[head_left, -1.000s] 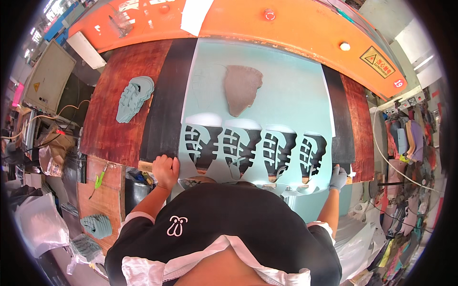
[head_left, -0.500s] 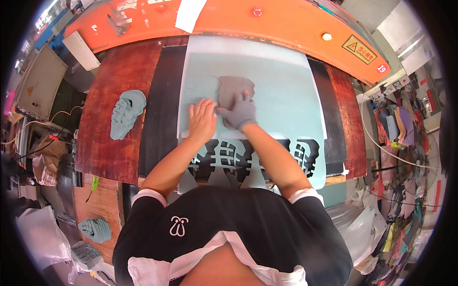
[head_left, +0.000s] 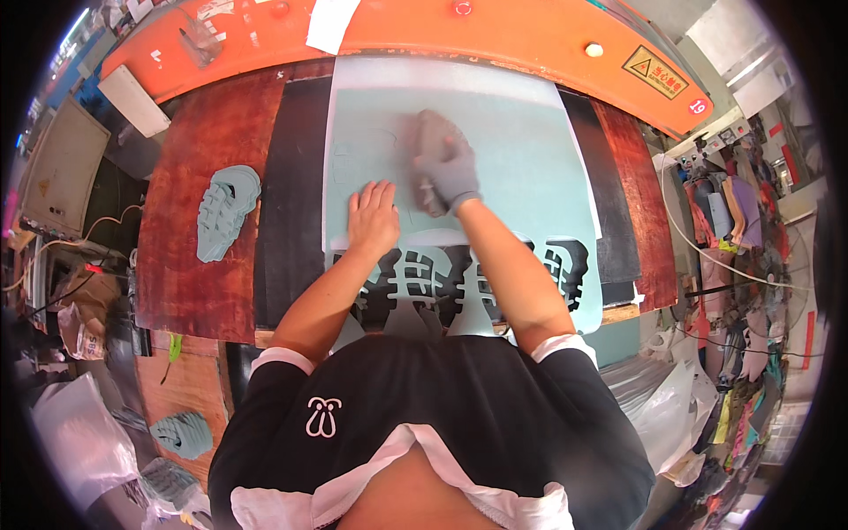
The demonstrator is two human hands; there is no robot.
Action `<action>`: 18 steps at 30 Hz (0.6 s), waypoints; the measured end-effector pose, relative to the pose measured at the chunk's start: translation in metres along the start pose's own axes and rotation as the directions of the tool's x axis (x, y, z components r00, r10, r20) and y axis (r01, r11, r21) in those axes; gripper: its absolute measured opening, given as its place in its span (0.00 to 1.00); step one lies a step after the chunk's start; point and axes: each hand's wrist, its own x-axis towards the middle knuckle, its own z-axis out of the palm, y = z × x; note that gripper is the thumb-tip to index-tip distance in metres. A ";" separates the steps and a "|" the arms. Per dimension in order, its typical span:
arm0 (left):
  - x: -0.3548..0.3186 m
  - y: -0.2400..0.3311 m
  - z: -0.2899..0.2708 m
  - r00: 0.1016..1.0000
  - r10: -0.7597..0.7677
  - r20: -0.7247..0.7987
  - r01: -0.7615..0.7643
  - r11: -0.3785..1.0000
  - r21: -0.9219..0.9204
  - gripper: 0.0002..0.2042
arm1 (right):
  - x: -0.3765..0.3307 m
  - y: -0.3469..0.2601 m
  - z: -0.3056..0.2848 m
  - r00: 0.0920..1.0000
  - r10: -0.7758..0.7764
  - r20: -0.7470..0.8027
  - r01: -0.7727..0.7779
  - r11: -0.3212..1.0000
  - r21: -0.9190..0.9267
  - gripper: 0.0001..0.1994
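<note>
A pale blue-green sheet (head_left: 521,168) lies over a white layer on the dark board, with a row of shoe-upper shapes cut out along its near edge. My bare left hand (head_left: 373,219) rests on it, fingers extended and palm down. In its grey glove, my right hand (head_left: 452,177) grips a brown-grey cutting die (head_left: 430,141), which stands tilted with its edge turned to the left. Motion blurs the die, and I cannot tell whether it touches the sheet. Faint outlines mark the sheet left of it.
A stack of cut blue-green pieces (head_left: 228,214) sits on the reddish-brown board (head_left: 177,265) at left. More pieces (head_left: 182,433) lie lower left. Across the far side runs the orange press beam (head_left: 512,40). Many coloured scraps (head_left: 720,230) hang at right, beside clear plastic (head_left: 649,411).
My right hand has lifted and tilted the die, which lay flat before. The left hand stays on the sheet, its fingers drawn closer together. The whole view has shifted slightly.
</note>
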 end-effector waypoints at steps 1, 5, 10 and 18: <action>0.000 0.000 0.000 0.999 0.001 0.043 -0.001 1.000 0.004 0.21 | 0.003 0.006 -0.017 0.993 0.067 0.098 -0.093 0.952 0.290 0.39; 0.002 0.000 0.000 0.999 0.016 0.037 -0.018 0.999 0.039 0.19 | 0.006 0.025 -0.058 0.967 -0.143 -0.211 0.136 0.990 -0.046 0.39; -0.002 0.000 0.004 0.999 0.032 0.009 -0.032 0.997 0.064 0.18 | -0.002 0.046 -0.057 0.967 -0.081 -0.242 -0.035 0.898 -0.439 0.37; 0.001 -0.002 0.003 0.994 0.096 -0.049 -0.093 0.994 0.048 0.18 | -0.006 0.041 -0.054 0.981 -0.031 -0.191 -0.091 0.799 -0.594 0.40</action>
